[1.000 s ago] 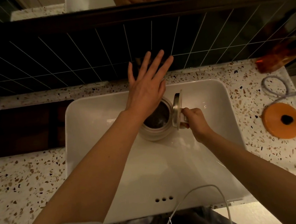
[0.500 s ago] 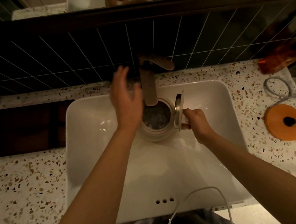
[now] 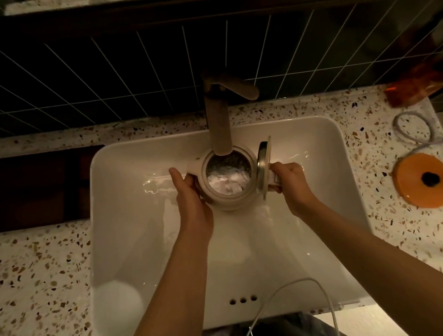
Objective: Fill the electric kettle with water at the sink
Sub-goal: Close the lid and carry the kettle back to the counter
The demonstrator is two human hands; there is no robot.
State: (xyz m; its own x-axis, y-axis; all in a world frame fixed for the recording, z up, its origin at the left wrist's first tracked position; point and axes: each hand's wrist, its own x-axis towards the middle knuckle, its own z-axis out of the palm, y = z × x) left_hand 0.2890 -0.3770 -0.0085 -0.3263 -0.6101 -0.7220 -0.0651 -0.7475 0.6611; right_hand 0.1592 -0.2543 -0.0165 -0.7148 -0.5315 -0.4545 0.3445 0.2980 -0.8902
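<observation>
The kettle (image 3: 228, 180) is held under the tap (image 3: 219, 124), lid (image 3: 264, 173) up. Its side is cupped by the left hand (image 3: 190, 198). Its handle is gripped by the right hand (image 3: 290, 182).

- My left hand (image 3: 190, 198) has come off the tap lever (image 3: 237, 86) and now cups the kettle (image 3: 228, 179) on its left side.
- Water now churns white inside the kettle, where a second ago I saw only a dark, nearly dry bottom.
</observation>
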